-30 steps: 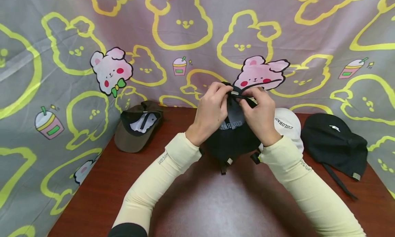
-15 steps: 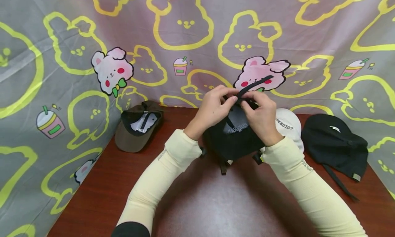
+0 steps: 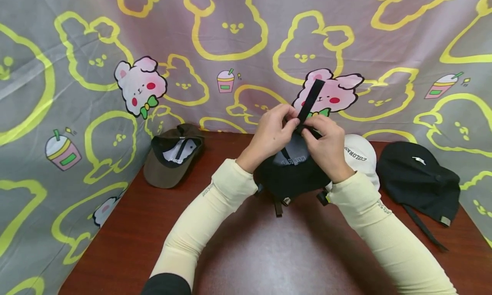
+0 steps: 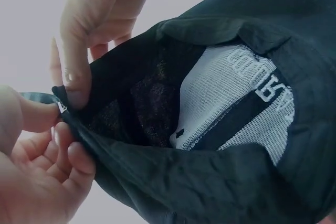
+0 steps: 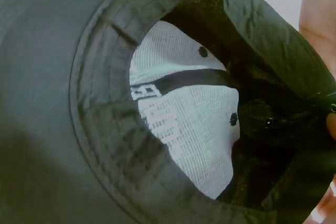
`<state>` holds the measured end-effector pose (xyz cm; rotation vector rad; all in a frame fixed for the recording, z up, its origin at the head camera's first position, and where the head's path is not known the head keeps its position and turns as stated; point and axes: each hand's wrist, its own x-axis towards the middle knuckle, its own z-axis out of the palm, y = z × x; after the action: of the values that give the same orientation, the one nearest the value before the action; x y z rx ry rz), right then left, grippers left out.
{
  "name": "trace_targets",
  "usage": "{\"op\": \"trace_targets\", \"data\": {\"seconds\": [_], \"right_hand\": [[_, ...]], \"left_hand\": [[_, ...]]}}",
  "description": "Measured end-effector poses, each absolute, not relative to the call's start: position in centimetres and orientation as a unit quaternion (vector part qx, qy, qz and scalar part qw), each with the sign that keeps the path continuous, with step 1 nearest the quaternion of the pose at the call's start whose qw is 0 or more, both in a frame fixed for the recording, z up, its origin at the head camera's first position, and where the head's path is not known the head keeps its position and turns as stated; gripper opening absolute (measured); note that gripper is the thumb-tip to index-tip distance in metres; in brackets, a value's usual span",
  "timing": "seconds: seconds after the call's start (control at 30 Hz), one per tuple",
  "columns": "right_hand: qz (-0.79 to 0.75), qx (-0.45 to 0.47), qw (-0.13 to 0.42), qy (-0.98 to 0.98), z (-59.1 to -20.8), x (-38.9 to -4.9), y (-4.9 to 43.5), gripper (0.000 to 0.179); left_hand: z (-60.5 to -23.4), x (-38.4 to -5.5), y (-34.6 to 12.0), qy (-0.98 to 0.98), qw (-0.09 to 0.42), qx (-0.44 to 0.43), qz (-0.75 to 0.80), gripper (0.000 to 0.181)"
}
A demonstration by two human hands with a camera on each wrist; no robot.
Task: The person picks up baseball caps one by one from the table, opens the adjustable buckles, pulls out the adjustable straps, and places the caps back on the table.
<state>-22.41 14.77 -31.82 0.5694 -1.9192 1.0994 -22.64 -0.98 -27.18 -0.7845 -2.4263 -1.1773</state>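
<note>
In the head view both hands meet at the back of a black cap, which is turned with its inside toward me. My left hand pinches the base of a black strap, whose loose end sticks up past the fingers. Close beside it, my right hand pinches the cap's back edge. A small metal buckle shows between the fingertips in the left wrist view. Inside the cap, white mesh lining carries reversed lettering. The strap's path through the buckle is hidden by the fingers.
A brown cap lies at the left, its inside showing. To the right are a white cap with lettering and a black cap with a neck flap. A dark strap end shows below the held cap. Patterned cloth hangs behind the table.
The strap's loose end has come out above the hands and swung from pointing right to nearly upright. The left fingers have shifted slightly right, and the hands stay close together.
</note>
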Motion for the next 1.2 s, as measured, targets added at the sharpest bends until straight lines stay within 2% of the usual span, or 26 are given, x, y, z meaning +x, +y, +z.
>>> {"op": "trace_targets", "data": {"seconds": [0.23, 0.67, 0.9, 1.2], "right_hand": [[0.404, 0.220, 0.424, -0.780, -32.0, -22.2, 15.3, 0.013], [0.386, 0.256, 0.437, -0.771, -32.0, -22.1, 14.9, 0.017], [0.368, 0.260, 0.467, -0.761, -32.1, -22.4, 14.5, 0.008], [0.353, 0.249, 0.458, -0.777, -32.4, -22.5, 14.7, 0.011]], "left_hand": [[-27.1, -22.7, -0.9, -0.823, 0.219, -0.227, -0.472, 0.012], [-26.3, -22.5, -0.2, -0.816, 0.214, -0.229, -0.485, 0.014], [-26.9, -22.5, -0.3, -0.812, 0.221, -0.255, -0.477, 0.018], [-28.2, -22.4, -0.9, -0.800, 0.226, -0.287, -0.476, 0.018]]}}
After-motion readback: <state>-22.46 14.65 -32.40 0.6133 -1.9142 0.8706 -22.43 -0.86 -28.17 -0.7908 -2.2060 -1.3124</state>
